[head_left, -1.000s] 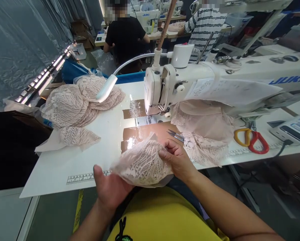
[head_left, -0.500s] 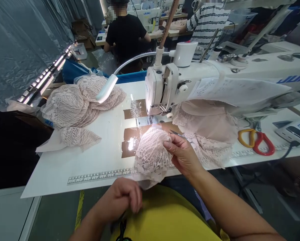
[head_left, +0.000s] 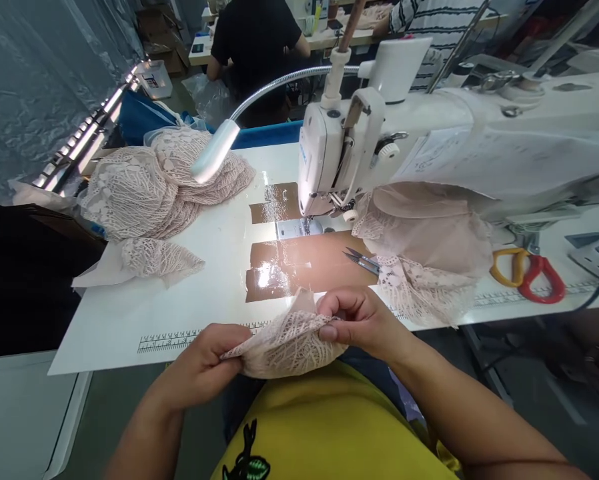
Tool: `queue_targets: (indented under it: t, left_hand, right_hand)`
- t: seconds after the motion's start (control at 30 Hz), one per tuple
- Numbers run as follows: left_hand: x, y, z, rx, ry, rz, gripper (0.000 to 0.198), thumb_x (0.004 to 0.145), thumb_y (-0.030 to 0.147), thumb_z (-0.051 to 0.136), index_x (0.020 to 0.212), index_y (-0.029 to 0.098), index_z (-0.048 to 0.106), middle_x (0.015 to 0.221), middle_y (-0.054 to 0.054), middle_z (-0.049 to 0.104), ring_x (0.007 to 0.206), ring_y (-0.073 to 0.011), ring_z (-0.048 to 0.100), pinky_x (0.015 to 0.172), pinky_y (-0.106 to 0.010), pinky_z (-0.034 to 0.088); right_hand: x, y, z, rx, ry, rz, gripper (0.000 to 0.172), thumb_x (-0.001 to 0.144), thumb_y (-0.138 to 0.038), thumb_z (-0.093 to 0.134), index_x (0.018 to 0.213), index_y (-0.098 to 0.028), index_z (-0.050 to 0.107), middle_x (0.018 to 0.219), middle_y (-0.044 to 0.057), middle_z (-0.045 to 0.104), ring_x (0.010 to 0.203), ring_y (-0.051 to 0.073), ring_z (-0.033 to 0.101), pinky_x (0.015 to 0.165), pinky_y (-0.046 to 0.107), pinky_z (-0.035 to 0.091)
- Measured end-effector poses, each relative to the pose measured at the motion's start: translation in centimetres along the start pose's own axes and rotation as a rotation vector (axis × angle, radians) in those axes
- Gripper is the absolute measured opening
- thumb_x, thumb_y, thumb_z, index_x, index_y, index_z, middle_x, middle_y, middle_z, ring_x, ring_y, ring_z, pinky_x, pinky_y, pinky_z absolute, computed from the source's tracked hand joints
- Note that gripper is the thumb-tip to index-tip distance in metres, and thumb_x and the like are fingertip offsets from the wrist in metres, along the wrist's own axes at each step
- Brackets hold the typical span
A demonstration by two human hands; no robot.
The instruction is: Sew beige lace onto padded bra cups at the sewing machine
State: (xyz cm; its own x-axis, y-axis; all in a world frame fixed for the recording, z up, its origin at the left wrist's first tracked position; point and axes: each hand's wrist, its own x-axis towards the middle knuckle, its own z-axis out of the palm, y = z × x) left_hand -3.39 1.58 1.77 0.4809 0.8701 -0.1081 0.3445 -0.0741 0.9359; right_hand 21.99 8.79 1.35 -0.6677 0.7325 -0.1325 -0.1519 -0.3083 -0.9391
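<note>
A pale pink lace cup [head_left: 292, 343] is stretched between my two hands at the table's front edge, over my lap. My left hand [head_left: 202, 363] pinches its left tip between thumb and fingers. At the right end, my right hand [head_left: 364, 323] grips the lace edge with thumb and index finger. Behind the cup stands the white sewing machine [head_left: 324, 157], its needle area bare of cloth. Thread snips [head_left: 362, 260] lie on the brown tape [head_left: 309, 263] just beyond my right hand.
Stacked lace cups [head_left: 134, 193] lie at the left, with a single lace piece [head_left: 159, 259] before them. More beige lace fabric [head_left: 424, 227] rests under the machine arm. Red and yellow-handled scissors [head_left: 529, 273] lie at the right. A lamp [head_left: 217, 150] arches overhead. Two people sit beyond.
The lace cup has come away from the needle toward my body. My left hand has risen and taken its left end, and the snips now show fully on the table.
</note>
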Motion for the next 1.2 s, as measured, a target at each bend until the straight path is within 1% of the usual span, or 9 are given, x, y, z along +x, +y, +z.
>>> queue_targets:
  t: [0.1,0.17,0.27,0.33,0.4,0.57,0.67,0.97,1.2]
  left_hand:
    - [-1.1,-0.8,-1.4,0.034,0.163,-0.025,0.018,0.085,0.016,0.05,0.081,0.017,0.067,0.088,-0.006,0.067,0.085,-0.021,0.062,0.078,-0.029,0.049]
    - [-1.3,-0.6,-1.6,0.014,0.296,-0.008,0.02,0.086,0.019,0.055,0.104,0.021,0.064,0.116,-0.008,0.062,0.111,-0.024,0.056,0.094,-0.031,0.044]
    - [-0.4,0.5,-0.5,-0.07,0.253,0.043,0.065,0.076,0.032,0.073,0.134,0.026,0.046,0.137,-0.009,0.05,0.127,-0.0278,0.045,0.105,-0.035,0.038]
    - [0.5,1.2,0.7,-0.054,0.185,0.038,0.067,0.074,0.033,0.075,0.134,0.025,0.046,0.123,-0.007,0.06,0.11,-0.0237,0.057,0.093,-0.03,0.046]
    - [1.3,1.6,1.9,0.011,0.195,0.03,0.046,0.082,0.027,0.066,0.126,0.024,0.052,0.102,-0.003,0.066,0.086,-0.0165,0.062,0.077,-0.024,0.05]
    - [1.9,1.7,3.1,0.165,0.21,0.116,0.034,0.088,0.018,0.054,0.122,0.019,0.056,0.094,-0.003,0.065,0.08,-0.0141,0.06,0.074,-0.023,0.047]
    - [1.7,1.8,2.9,0.226,0.215,0.137,0.026,0.087,0.017,0.055,0.113,0.019,0.059,0.08,0.001,0.062,0.069,-0.0112,0.056,0.066,-0.021,0.045]
    - [2.3,2.1,2.4,0.221,0.307,0.077,0.013,0.088,0.019,0.057,0.1,0.019,0.062,0.08,0.0,0.064,0.068,-0.0107,0.056,0.062,-0.021,0.043]
    - [3.2,1.4,2.7,-0.041,0.248,0.059,0.016,0.093,0.021,0.05,0.089,0.017,0.065,0.075,-0.001,0.062,0.066,-0.0114,0.054,0.061,-0.022,0.043]
  right_hand:
    - [-0.1,-0.1,-0.3,0.054,-0.037,0.016,0.027,0.065,-0.035,0.081,0.065,-0.015,0.062,0.061,-0.002,0.057,0.05,0.007,0.045,0.047,0.019,0.037]
    - [0.0,-0.3,0.1,0.003,-0.115,0.017,0.022,0.069,-0.031,0.078,0.068,-0.014,0.064,0.062,-0.002,0.057,0.052,0.007,0.046,0.048,0.019,0.038]
    - [0.4,-0.7,1.3,-0.167,-0.233,-0.003,0.014,0.075,-0.026,0.073,0.074,-0.014,0.066,0.065,-0.001,0.059,0.056,0.008,0.049,0.052,0.019,0.039]
    - [0.6,-0.8,1.8,-0.314,-0.205,-0.061,0.011,0.078,-0.024,0.069,0.076,-0.015,0.066,0.065,-0.002,0.06,0.057,0.008,0.049,0.054,0.019,0.039]
    - [0.7,-0.7,2.1,-0.433,-0.119,-0.15,0.01,0.081,-0.023,0.067,0.075,-0.015,0.067,0.068,-0.001,0.062,0.06,0.009,0.052,0.056,0.02,0.04]
    - [0.9,0.1,2.0,-0.477,-0.002,-0.375,0.011,0.083,-0.018,0.063,0.073,-0.016,0.065,0.079,0.002,0.066,0.075,0.012,0.061,0.07,0.023,0.047]
    - [1.0,0.7,1.9,-0.453,0.07,-0.319,0.011,0.082,-0.019,0.062,0.071,-0.016,0.063,0.074,0.002,0.066,0.067,0.012,0.06,0.061,0.022,0.046]
    - [1.3,1.2,2.1,-0.464,0.117,-0.152,0.014,0.078,-0.025,0.063,0.067,-0.015,0.061,0.062,0.001,0.063,0.052,0.009,0.051,0.048,0.02,0.038]
    - [1.5,0.7,1.1,-0.45,0.105,-0.155,0.02,0.084,-0.032,0.06,0.072,-0.016,0.064,0.058,-0.003,0.057,0.052,0.008,0.048,0.05,0.02,0.038]
